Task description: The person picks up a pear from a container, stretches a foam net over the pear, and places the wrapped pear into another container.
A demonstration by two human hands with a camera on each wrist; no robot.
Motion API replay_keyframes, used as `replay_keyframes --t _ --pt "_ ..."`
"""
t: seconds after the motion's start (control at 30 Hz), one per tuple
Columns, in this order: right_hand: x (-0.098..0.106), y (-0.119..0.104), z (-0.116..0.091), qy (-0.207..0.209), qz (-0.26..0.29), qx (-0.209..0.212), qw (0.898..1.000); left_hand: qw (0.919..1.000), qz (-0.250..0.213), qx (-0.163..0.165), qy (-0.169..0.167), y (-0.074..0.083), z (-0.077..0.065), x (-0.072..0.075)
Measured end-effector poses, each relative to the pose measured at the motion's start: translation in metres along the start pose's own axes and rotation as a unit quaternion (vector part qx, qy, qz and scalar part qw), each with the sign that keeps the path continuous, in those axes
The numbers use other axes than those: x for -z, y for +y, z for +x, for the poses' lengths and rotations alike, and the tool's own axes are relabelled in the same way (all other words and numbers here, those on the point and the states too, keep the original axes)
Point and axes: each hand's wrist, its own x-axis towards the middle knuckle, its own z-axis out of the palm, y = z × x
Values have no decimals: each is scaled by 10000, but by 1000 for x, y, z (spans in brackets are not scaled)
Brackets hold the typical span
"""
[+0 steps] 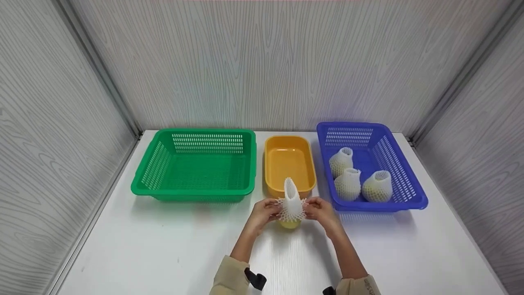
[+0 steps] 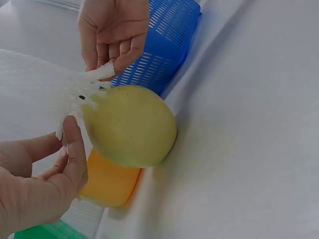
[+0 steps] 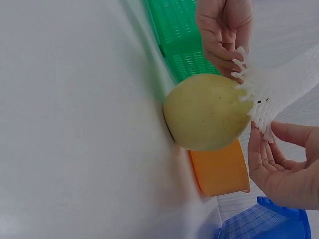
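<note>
Between the two hands, a round yellow-green fruit (image 2: 132, 127) sits on the white table just in front of the orange bin. A white foam net sleeve (image 1: 292, 207) covers its top, flared at the lower rim and narrow above. My left hand (image 1: 264, 213) pinches the rim on the left between thumb and fingers. On the right, my right hand (image 1: 321, 211) pinches the opposite side of the rim. In the right wrist view most of the fruit (image 3: 207, 112) shows bare, with the sleeve (image 3: 279, 92) only over its upper end.
The orange bin (image 1: 288, 141) stands behind the hands. A green basket (image 1: 194, 192) is at the left. Inside the blue basket (image 1: 413, 192) at the right are three fruits (image 1: 377, 186) in white foam nets. Pale wood-grain panels (image 1: 262, 61) enclose the table's back and sides.
</note>
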Motion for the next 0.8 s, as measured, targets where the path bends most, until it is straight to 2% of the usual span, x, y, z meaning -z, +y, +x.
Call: replay_keyframes --t 0.1,0.2,0.3,0.37,0.43,0.57,0.7,0.8 --pt "-2 1 0 51 -444 60 9990 9989 415 -22 209 -2 2 0" --pt "-4 2 1 103 -734 160 9971 9947 932 -183 395 -3 4 -2" --pt "-5 3 3 136 -871 248 9958 9801 1832 -580 499 -3 5 -2" --pt "-5 2 3 95 -904 301 9954 9674 2364 -827 376 -3 4 -3" --pt "-6 -4 -2 46 -966 374 9946 9562 2736 -1040 68 -1 2 -3" --pt "-7 -8 -4 61 -1118 516 9924 9501 2819 -1173 -636 2 -2 -8" --pt "-4 5 3 75 -1215 604 9907 9424 3014 -1269 -698 2 -2 -13" --pt "-4 -3 -2 -84 -1363 997 9856 9350 3207 -1359 -664 1 -1 -14"
